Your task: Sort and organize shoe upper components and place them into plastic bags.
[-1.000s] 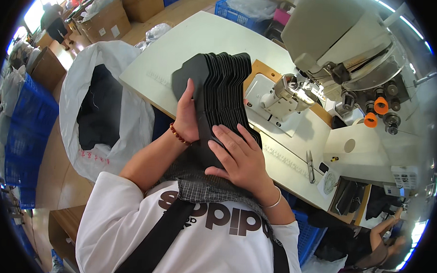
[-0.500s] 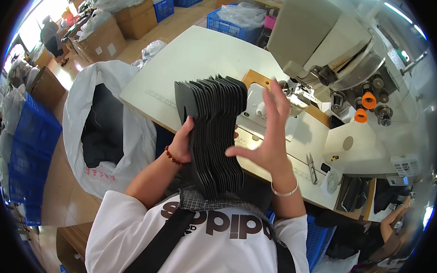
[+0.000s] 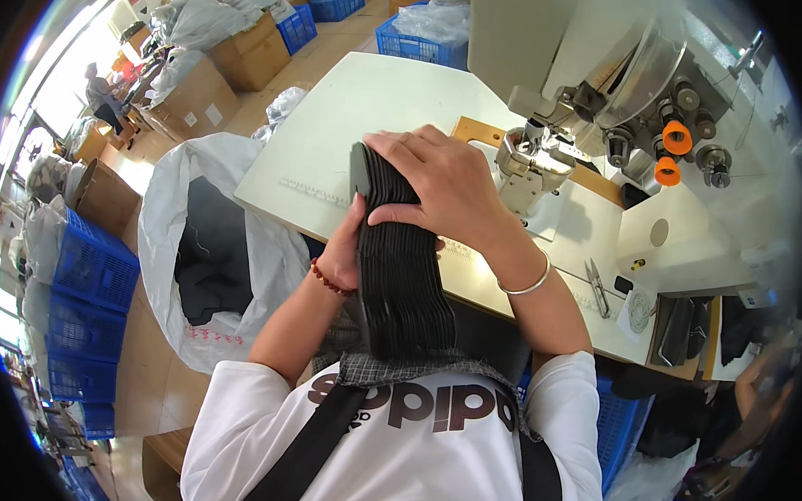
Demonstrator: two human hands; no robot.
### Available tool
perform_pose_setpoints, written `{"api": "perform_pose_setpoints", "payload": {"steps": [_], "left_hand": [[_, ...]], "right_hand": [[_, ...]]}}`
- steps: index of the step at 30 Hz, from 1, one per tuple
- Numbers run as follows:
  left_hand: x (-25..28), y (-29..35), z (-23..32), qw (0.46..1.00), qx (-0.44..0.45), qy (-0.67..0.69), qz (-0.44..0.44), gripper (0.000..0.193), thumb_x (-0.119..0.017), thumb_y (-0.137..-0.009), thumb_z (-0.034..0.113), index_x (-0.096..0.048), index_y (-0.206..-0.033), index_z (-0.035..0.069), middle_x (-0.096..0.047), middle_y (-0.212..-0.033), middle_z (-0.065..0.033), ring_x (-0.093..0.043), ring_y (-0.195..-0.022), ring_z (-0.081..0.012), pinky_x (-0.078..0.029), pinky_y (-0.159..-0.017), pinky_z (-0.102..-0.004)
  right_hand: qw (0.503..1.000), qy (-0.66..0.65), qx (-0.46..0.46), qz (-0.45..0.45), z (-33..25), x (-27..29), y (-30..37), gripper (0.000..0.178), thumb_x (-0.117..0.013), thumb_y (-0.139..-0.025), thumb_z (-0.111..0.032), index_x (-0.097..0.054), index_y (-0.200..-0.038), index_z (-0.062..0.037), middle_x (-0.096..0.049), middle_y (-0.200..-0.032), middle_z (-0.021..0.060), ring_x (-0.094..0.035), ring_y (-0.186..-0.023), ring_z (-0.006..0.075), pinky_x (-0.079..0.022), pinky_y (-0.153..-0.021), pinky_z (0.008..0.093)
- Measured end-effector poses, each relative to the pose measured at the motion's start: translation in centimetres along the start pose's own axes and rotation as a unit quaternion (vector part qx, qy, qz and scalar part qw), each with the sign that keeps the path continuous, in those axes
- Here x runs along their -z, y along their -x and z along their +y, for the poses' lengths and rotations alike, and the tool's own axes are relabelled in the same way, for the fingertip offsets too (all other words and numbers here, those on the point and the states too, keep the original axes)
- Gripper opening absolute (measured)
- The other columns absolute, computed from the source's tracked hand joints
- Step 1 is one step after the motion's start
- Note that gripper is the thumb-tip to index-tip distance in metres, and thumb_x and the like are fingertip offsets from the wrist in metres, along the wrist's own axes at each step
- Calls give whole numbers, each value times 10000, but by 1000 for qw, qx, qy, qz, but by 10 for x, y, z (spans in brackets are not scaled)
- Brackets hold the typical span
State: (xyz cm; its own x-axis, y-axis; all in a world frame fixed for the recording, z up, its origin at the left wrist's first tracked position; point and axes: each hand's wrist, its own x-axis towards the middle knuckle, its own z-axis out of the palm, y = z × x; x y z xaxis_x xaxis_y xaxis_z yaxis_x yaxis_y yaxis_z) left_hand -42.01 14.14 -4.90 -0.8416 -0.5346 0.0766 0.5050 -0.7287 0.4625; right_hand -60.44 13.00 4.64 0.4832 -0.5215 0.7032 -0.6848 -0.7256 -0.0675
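we hold a stack of black fabric pieces [image 3: 400, 277] on edge between both hands, its long axis running from our chest out toward the sewing machine [image 3: 545, 158]. our right hand [image 3: 443, 186] lies flat over the far top end, fingers closed down across it; our left hand [image 3: 343, 253] cups the stack's left side from beneath, gripping it. the stack sits directly under the right palm and just right of the left. left of our left hand an open white sack [image 3: 189, 243] holds more dark pieces; the table [image 3: 353, 116] lies beyond.
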Motion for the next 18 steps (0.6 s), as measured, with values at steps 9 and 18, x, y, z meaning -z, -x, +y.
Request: {"api": "perform_pose_setpoints", "payload": {"steps": [9, 18], "left_hand": [[0, 44, 24, 948, -127, -279, 83, 939, -714, -814, 540, -329, -1448, -34, -469, -1407, -225, -511, -1260, -385, -438, -1041, -484], [26, 63, 4, 960, -39, -277, 17, 1043, -801, -724, 527, -298, -1488, 27, -437, -1446, -179, -503, -1272, -345, -433, -1024, -580]], "right_hand": [[968, -179, -81, 155, -18, 8, 38, 727, -748, -788, -400, -484, -1385, -80, -489, -1373, 158, -536, -1197, 298, -397, -1029, 413], [710, -657, -251, 22, -34, -45, 93, 654, -685, -913, -224, -384, -1468, -56, -485, -1318, 62, -514, -1138, 158, -477, -961, 305]]}}
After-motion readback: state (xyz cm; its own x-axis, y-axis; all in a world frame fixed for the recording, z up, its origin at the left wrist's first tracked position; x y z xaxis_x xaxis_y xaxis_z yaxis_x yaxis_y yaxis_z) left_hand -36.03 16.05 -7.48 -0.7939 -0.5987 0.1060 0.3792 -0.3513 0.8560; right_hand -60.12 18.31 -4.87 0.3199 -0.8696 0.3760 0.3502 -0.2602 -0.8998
